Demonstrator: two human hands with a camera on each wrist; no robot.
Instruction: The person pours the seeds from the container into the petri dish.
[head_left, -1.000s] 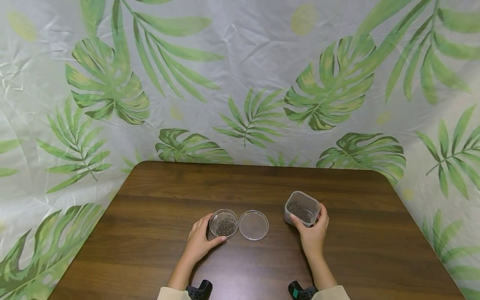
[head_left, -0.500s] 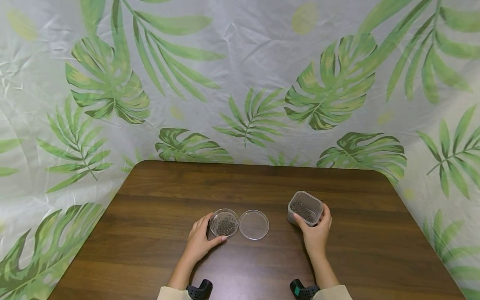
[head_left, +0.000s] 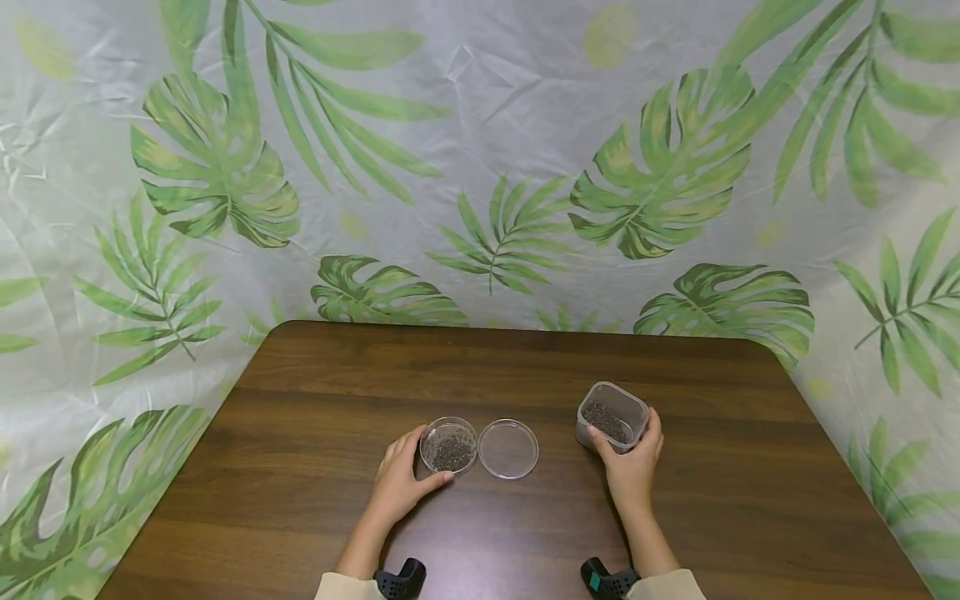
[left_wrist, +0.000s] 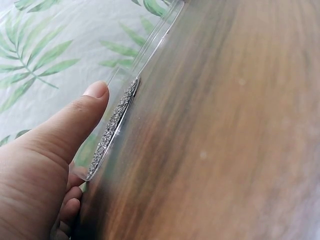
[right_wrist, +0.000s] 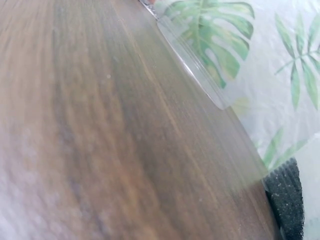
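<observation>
A clear petri dish (head_left: pixel 448 447) holding dark grey granules rests on the brown table. My left hand (head_left: pixel 397 483) grips its near left side between thumb and fingers; in the left wrist view the thumb (left_wrist: pixel 75 115) lies along the rim. Beside it, rims close together, lies a second clear round dish part (head_left: pixel 508 449) without granules. To the right, my right hand (head_left: pixel 632 471) grips a clear rounded rectangular plastic tub (head_left: pixel 611 415) with similar dark granules at its bottom. The right wrist view shows only part of the tub (right_wrist: pixel 287 197), and the right hand is out of that view.
The wooden table (head_left: pixel 480 367) has rounded far corners. A leaf-patterned cloth (head_left: pixel 480 150) hangs behind and around it. Dark devices sit at both wrists, the left device (head_left: pixel 401 577) and the right device (head_left: pixel 606 579).
My right hand and the tub have shifted slightly to the right, mostly in the first half second. The left hand and both dish parts look unmoved.
</observation>
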